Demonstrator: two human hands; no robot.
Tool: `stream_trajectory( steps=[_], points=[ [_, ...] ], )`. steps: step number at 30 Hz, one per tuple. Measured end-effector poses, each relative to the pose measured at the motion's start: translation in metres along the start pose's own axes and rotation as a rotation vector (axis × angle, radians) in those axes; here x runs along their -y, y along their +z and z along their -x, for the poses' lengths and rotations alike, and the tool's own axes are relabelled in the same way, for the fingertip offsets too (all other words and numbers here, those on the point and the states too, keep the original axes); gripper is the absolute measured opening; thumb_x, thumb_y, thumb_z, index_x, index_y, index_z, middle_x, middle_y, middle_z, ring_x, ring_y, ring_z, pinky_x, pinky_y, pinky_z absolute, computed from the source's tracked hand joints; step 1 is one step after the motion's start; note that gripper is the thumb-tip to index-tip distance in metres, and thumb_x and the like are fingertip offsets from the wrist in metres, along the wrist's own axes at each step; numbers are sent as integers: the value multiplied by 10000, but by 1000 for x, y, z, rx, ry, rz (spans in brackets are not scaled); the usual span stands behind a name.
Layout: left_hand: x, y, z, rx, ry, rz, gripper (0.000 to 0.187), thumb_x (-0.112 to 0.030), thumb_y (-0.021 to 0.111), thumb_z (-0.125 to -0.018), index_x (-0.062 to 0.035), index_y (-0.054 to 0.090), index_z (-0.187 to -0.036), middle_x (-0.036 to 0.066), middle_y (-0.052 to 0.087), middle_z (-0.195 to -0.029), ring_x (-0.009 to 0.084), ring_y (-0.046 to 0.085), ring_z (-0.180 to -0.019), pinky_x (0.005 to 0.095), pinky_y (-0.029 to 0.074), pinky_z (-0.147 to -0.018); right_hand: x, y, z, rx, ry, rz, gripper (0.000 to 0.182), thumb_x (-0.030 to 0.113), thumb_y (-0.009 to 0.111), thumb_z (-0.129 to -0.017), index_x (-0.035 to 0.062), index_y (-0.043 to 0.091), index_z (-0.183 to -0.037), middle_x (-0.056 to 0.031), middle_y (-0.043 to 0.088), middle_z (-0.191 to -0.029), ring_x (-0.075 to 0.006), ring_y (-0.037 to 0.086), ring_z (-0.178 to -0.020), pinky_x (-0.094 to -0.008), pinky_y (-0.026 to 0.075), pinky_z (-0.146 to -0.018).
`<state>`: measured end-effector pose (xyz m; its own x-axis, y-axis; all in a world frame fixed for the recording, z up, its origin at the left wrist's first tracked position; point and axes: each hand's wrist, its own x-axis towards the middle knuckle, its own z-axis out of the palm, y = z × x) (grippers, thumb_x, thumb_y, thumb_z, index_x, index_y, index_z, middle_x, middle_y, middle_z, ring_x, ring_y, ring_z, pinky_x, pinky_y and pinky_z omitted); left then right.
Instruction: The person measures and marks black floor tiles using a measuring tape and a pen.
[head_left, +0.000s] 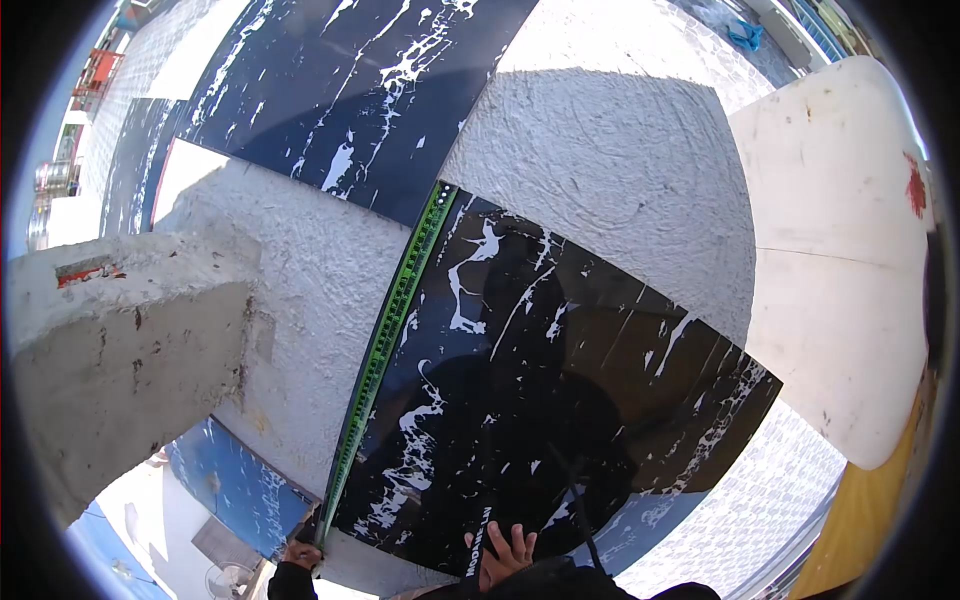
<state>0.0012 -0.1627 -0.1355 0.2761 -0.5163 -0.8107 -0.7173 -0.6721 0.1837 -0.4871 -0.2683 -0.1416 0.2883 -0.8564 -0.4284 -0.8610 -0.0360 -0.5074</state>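
Note:
A glossy black tile with white veins (600,370) lies at the middle of the view, reflecting a dark silhouette. Along its left edge stretches a green tape measure (392,325), its far end at the tile's upper left corner. My left hand (301,554) is closed around the near end of the tape at the tile's lower left corner; the tape's case cannot be made out. At the tile's near edge, my right hand (506,556) is open with fingers spread, holding nothing. A dark strap with white letters (480,540) hangs beside it.
Another black veined slab (340,110) lies beyond, at the upper left. Rough whitish plaster (600,150) surrounds the tile. A concrete block (130,350) juts in at left. On the right stands a large white panel (835,250), with yellow cloth (865,530) below it.

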Motion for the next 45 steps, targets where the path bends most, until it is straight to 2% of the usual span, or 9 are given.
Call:
stream_trajectory(
  steps=[3,6,10,13,18,23,26,33,45],
  points=[
    [18,2,-4,-32,-1,12,139,-212,718,-636,-97,707,-714,80,637,-679,213,615,-689,349,475,-670,7,-3,-4,-114,60,-123,447,197,563,-771,247,599,-1214,-93,428,-1358,-383,171,-1365,-532,39,-1115],
    [19,4,1,-16,-40,78,180,-232,708,-653,-58,663,-667,63,622,-687,183,599,-711,329,458,-656,7,2,3,-7,100,-181,461,197,545,-791,233,571,-1249,-129,419,-1355,-409,159,-1364,-546,19,-1108],
    [-69,-6,24,-76,-48,282,215,-220,665,-792,-16,640,-732,4,555,-657,88,516,-653,281,409,-602,10,5,-3,-126,-30,-57,498,172,553,-791,164,527,-1288,-224,290,-1432,-455,114,-1365,-596,29,-1082],
    [-76,0,34,-140,8,342,195,-201,650,-824,-10,636,-789,-16,553,-647,65,495,-636,268,406,-605,19,-1,-2,-77,-31,-89,551,148,549,-769,166,489,-1317,-208,182,-1487,-459,59,-1372,-594,3,-1079],
    [-81,2,69,-249,58,335,213,-224,634,-832,-11,640,-815,6,565,-662,82,510,-657,287,416,-608,21,12,5,-187,-114,-6,631,155,557,-745,172,417,-1360,-187,151,-1501,-456,29,-1376,-609,12,-1069],
    [25,25,108,-425,35,267,231,-248,626,-828,-22,651,-790,23,564,-618,103,531,-606,291,426,-576,18,15,11,-258,-198,112,644,192,571,-753,187,394,-1372,-181,174,-1494,-458,103,-1361,-595,100,-1074],
    [80,40,109,-455,-58,184,220,-275,664,-797,-59,680,-833,116,619,-699,237,616,-676,351,460,-634,15,17,13,-268,-232,148,640,214,569,-762,198,389,-1376,-178,178,-1493,-456,116,-1357,-585,105,-1078],
    [137,57,94,-435,-155,174,219,-304,659,-794,-97,693,-858,151,630,-785,322,623,-779,393,467,-725,12,25,15,-294,-268,244,623,242,564,-782,205,386,-1378,-175,203,-1483,-471,158,-1339,-594,140,-1067],
    [68,36,43,-557,-102,103,237,-332,682,-771,-109,712,-846,170,617,-861,323,594,-904,408,463,-821,14,27,16,-293,-282,264,628,250,570,-772,207,390,-1372,-181,220,-1475,-481,189,-1324,-602,174,-1055]
  ],
)
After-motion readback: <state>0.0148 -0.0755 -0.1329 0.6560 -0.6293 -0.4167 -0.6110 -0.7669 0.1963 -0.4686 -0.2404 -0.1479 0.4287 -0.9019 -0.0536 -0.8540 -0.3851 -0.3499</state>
